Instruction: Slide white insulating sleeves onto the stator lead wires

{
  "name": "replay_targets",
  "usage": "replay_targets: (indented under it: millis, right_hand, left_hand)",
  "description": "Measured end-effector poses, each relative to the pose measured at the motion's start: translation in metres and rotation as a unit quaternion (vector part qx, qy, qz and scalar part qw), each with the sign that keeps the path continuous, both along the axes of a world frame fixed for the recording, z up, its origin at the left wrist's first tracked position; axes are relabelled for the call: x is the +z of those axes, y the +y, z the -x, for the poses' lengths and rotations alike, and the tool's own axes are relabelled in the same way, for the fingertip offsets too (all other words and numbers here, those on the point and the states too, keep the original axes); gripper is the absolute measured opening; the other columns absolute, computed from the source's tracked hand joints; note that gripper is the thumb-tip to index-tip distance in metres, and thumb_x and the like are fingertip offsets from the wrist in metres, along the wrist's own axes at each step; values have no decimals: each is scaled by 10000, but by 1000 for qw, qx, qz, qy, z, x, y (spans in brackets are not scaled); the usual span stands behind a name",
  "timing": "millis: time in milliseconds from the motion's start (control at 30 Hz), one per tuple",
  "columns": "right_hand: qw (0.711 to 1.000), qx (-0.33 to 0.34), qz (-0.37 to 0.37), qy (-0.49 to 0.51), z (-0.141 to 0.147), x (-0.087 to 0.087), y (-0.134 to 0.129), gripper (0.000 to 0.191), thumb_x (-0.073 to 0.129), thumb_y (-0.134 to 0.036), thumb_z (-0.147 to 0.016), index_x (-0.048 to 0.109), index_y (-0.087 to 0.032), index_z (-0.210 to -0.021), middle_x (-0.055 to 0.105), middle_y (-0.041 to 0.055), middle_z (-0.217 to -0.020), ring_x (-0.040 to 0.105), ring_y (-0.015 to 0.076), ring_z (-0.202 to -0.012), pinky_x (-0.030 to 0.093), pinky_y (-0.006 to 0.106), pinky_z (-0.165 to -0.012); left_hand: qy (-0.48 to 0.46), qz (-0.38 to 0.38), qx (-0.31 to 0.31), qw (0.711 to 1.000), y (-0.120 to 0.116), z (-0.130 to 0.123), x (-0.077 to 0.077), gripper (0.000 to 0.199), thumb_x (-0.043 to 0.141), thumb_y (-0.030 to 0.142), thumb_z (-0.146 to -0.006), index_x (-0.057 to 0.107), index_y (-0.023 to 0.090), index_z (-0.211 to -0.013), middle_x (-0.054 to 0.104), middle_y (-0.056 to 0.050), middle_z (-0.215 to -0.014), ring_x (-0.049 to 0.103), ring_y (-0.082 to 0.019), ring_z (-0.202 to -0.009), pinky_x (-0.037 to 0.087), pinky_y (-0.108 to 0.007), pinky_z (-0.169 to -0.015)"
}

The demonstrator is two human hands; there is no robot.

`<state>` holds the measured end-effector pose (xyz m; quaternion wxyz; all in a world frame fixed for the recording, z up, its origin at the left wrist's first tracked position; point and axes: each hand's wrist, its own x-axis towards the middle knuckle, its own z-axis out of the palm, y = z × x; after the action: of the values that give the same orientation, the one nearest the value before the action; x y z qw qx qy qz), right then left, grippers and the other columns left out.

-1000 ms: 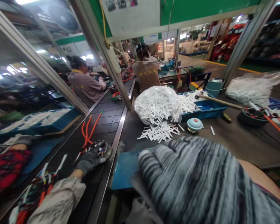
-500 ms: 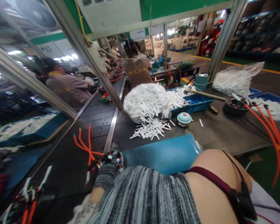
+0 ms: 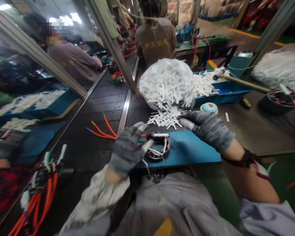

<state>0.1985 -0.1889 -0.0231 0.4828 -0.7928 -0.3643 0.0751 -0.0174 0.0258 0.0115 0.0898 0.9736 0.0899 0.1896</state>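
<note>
A ring-shaped wound stator with white sleeves and orange leads lies on the blue mat. My left hand, in a grey glove with bare-looking fingertips, is at its left side over the orange leads, fingers apart; no grip shows. My right hand, gloved too, is at the right edge of the pile of white tubes. Its thumb and fingers are bent close together, and whether a tube is between them is too small to tell. The pile spills from a clear plastic bag.
Behind my right hand are a light-blue round container, a blue tray and a hammer. Another stator sits at the right. To the left run a dark conveyor and a co-worker's gloved hand.
The view has shifted and tilted down. The stator now lies on the blue mat, having been at its left edge under a gloved hand. Both my hands now show, the right one near the tubes.
</note>
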Motion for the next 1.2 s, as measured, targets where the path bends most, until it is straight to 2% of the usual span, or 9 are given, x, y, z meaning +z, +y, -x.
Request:
replay_targets:
  millis: [133, 233, 333, 500, 667, 800, 933, 1033, 1200]
  right_hand:
    - [994, 72, 77, -24, 9, -43, -1, 320, 638, -459, -866, 737, -244, -1081, 743, 54, -1015, 678, 253, -941, 515, 453, -935]
    - [991, 114, 27, 63, 24, -76, -4, 435, 627, -453, -878, 628, -285, -1279, 673, 36, -1257, 626, 253, -1142, 478, 470, -1019]
    - [980, 156, -45, 115, 40, -89, 4, 458, 587, -454, -910, 576, -302, -1341, 554, 25, -1418, 492, 241, -1325, 345, 478, -1146]
    - [956, 174, -135, 194, 52, -79, 42, 450, 561, -478, -920, 576, -312, -1338, 537, 12, -1436, 475, 215, -1338, 312, 435, -1171]
    - [932, 180, -181, 256, 38, -76, 75, 416, 606, -539, -861, 679, -244, -1145, 700, 31, -1171, 615, 215, -1123, 425, 418, -1068]
    - [916, 249, -132, 284, 22, -67, 89, 405, 665, -507, -819, 695, -213, -1096, 725, 26, -1027, 652, 205, -980, 486, 403, -968]
    - [923, 300, -19, 239, 17, -48, 96, 381, 693, -492, -793, 734, -178, -1004, 735, 36, -968, 658, 209, -916, 522, 377, -875]
    - [921, 318, 28, 223, 23, -41, 101, 389, 725, -494, -759, 745, -186, -995, 741, 34, -942, 668, 202, -863, 541, 337, -784]
    - [938, 291, -16, 189, 35, -45, 103, 342, 682, -496, -800, 750, -177, -902, 732, 28, -851, 656, 174, -794, 521, 293, -723]
  left_hand:
    - [79, 28, -81, 993, 23, -44, -42, 546, 658, 465, -840, 575, 210, -1316, 582, -100, -1361, 566, -266, -1229, 456, -428, -1067]
    - [86, 33, -132, 987, 24, -60, -68, 424, 634, 379, -883, 618, 201, -1267, 606, -101, -1331, 580, -242, -1215, 476, -393, -1049]
    - [94, 27, -114, 989, 21, -61, -71, 295, 528, 301, -953, 666, 170, -1179, 662, -101, -1248, 624, -220, -1152, 500, -368, -1025]
    - [68, -34, -91, 993, 30, -51, -52, 336, 447, 242, -983, 616, 189, -1268, 610, -94, -1334, 597, -230, -1186, 487, -389, -1036]
    - [119, -95, -112, 982, 40, -47, -31, 433, 467, 175, -945, 534, 202, -1372, 634, -95, -1278, 602, -244, -1133, 481, -389, -996]
    - [177, -117, -119, 970, 39, -51, -18, 417, 482, 282, -940, 565, 175, -1334, 678, -114, -1132, 627, -256, -1031, 494, -383, -914]
    - [234, -118, -101, 960, 46, -50, -14, 470, 399, 479, -968, 684, 125, -1092, 697, -141, -979, 640, -274, -923, 496, -394, -823]
    - [234, -79, -100, 964, 60, -42, -18, 486, 375, 485, -976, 695, 119, -981, 697, -135, -938, 635, -257, -906, 485, -377, -827]
    - [179, 126, -128, 967, 72, -29, -31, 349, 446, 415, -948, 689, 165, -927, 687, -60, -878, 625, -197, -863, 482, -325, -827]
